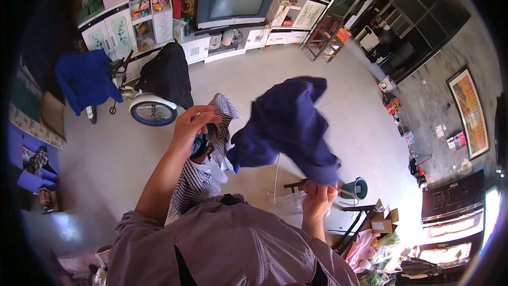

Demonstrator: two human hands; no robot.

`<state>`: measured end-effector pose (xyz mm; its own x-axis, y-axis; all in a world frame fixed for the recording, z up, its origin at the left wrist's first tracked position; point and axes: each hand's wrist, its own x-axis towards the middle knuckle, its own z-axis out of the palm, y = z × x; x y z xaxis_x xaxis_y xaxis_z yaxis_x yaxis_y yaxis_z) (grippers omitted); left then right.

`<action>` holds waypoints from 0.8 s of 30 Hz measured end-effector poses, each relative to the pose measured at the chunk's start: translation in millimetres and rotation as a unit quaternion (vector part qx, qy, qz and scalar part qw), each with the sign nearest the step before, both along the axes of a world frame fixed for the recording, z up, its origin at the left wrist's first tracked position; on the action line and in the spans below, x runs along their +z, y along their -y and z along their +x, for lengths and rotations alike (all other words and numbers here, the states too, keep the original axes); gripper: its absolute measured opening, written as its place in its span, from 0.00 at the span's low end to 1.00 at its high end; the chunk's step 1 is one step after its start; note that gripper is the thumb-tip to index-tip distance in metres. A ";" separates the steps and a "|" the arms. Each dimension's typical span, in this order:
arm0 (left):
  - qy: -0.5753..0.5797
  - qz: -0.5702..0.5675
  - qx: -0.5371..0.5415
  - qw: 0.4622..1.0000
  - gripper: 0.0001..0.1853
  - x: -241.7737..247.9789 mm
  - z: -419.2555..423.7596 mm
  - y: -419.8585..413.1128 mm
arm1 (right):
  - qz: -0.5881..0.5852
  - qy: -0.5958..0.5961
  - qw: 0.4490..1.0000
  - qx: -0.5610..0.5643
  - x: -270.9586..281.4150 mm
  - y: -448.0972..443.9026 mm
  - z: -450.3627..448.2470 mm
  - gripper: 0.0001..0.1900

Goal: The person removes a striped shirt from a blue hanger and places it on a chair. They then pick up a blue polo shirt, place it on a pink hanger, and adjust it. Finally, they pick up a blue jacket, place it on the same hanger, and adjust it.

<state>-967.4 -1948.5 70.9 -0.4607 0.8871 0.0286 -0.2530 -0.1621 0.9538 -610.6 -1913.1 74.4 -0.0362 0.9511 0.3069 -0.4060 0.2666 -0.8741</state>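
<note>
A dark blue cloth garment (pixel 285 123) hangs in the air in front of me, spread out and slightly blurred. My right hand (pixel 318 198) is closed on its lower right end. My left hand (pixel 197 122) is raised at the centre left with its fingers bent. Whether it pinches anything cannot be told. Just below and behind the left hand lies a black-and-white striped garment (pixel 200 180), with dark, teal and maroon cloth bunched among it. A pale stick or thin rod (pixel 277 178) shows below the blue garment.
A bicycle (pixel 153 110) draped with a blue garment (pixel 85 79) and a black garment (pixel 168 73) stands at the left. A television (pixel 236 2) sits on white cabinets. A green bucket (pixel 355 189) and cardboard box (pixel 381 225) are at the lower right, a wooden chair (pixel 327 37) farther back.
</note>
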 end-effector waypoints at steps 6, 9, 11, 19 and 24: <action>-0.037 -0.020 0.001 0.999 0.17 -2.4 -9.1 4.6 | 0.086 0.023 0.992 -0.093 59.9 2.8 -19.8 0.07; 0.006 -0.029 0.013 0.999 0.16 10.5 -4.6 6.0 | 0.009 -0.009 0.998 -0.058 -3.1 -6.0 -10.6 0.06; -0.011 -0.008 0.012 1.000 0.17 7.3 -7.9 7.5 | -0.033 0.010 0.998 -0.061 1.6 0.5 -25.2 0.05; -0.030 -0.015 0.042 0.999 0.21 17.7 -9.6 22.6 | 0.026 0.054 0.998 -0.018 -2.3 18.5 -36.3 0.07; -0.043 -0.024 0.059 0.997 0.23 14.4 -25.3 30.1 | 0.094 0.020 0.995 0.004 30.6 10.4 -51.0 0.08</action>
